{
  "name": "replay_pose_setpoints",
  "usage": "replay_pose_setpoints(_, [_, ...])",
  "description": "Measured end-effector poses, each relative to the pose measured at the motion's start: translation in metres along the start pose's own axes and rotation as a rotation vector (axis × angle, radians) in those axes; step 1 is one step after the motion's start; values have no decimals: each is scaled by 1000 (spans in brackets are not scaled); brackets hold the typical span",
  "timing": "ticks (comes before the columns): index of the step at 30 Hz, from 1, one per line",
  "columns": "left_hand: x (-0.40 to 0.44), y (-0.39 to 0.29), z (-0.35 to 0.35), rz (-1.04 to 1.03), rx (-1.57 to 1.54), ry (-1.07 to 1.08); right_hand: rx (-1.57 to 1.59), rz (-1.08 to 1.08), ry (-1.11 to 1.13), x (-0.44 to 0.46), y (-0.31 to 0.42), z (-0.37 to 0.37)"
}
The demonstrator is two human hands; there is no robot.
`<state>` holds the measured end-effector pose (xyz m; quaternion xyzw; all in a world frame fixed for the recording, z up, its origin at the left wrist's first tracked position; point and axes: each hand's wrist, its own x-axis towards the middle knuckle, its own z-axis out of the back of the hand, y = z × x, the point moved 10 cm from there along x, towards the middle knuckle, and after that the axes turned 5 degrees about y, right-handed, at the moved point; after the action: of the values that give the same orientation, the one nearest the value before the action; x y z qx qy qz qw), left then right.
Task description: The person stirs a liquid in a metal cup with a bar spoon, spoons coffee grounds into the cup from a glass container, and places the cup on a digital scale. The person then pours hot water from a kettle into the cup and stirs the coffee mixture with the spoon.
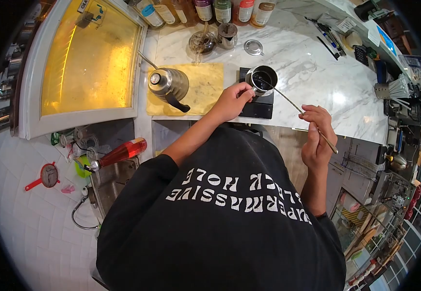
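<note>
A steel cup (271, 72) with dark liquid inside stands on a black scale (258, 110) at the counter's front. My left hand (234, 101) is at the cup's near left side, fingers pinched on its edge or handle; which of the two I cannot make out. In my right hand (318, 136) is a long thin bar spoon (288, 100), slanting down to the left with its lower end inside the cup. Left of the cup, a gooseneck kettle (175, 83) rests on a yellow cloth (208, 80).
Behind the scale are a round metal lid (253, 47), a small steel pitcher (227, 36) and a glass vessel (202, 42). Several syrup bottles (222, 10) line the back. A yellow-lit glass door (92, 60) stands at left; a red bottle (123, 153) is above the sink (116, 182).
</note>
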<state>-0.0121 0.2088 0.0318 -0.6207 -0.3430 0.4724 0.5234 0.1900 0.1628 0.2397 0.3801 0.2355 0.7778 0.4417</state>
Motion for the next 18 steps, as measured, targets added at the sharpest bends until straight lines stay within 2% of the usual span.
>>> replay_pose_setpoints(11, [1,-2,3,3,24,-19,37,-80,7,8,-28,2])
replay_pose_setpoints(18, [-3,1,3,3,23,-110,112,-25,50,20,-33,16])
